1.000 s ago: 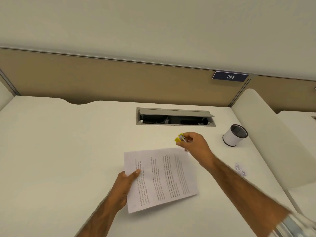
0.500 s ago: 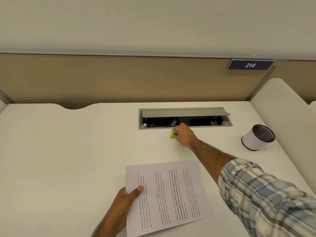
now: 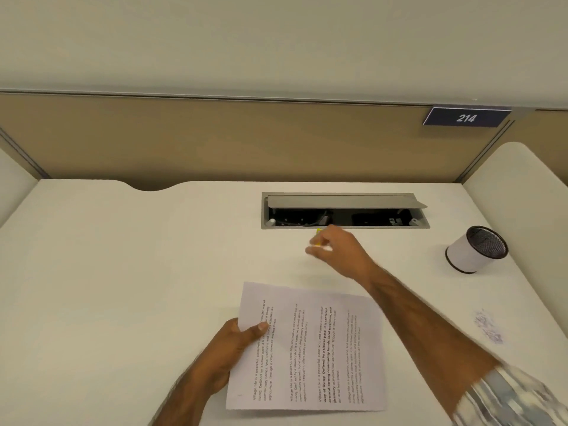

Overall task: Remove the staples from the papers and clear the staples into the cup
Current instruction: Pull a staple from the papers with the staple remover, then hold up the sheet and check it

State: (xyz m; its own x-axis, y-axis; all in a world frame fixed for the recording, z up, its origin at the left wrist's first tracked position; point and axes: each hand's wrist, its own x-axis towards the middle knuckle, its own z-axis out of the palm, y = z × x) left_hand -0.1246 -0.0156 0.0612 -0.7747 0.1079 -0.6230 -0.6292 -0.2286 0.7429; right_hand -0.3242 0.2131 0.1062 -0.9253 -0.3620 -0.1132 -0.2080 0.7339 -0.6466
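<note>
The right hand has travelled away from the papers to the far side of the desk and now sits just near of the open cable tray, slightly drawn back from the tray edge it was touching half a second ago. Its fingers curl around the yellow staple remover, of which only a blurred sliver shows above the knuckles. The left hand has not let go: it pinches the near-left part of the sheets, thumb on top, and they lie flat on the desk, closer to the person than before.

The cup stands untouched at the far right, well apart from both hands. A faint grey scatter lies on the desk near of the cup, to the right of the papers; it may be pulled staples, but it is too blurred to tell.

Judging from this, the tool is being carried off or parked by the tray, so the pulling looks finished for these sheets, and clearing staples into the cup is not yet done
</note>
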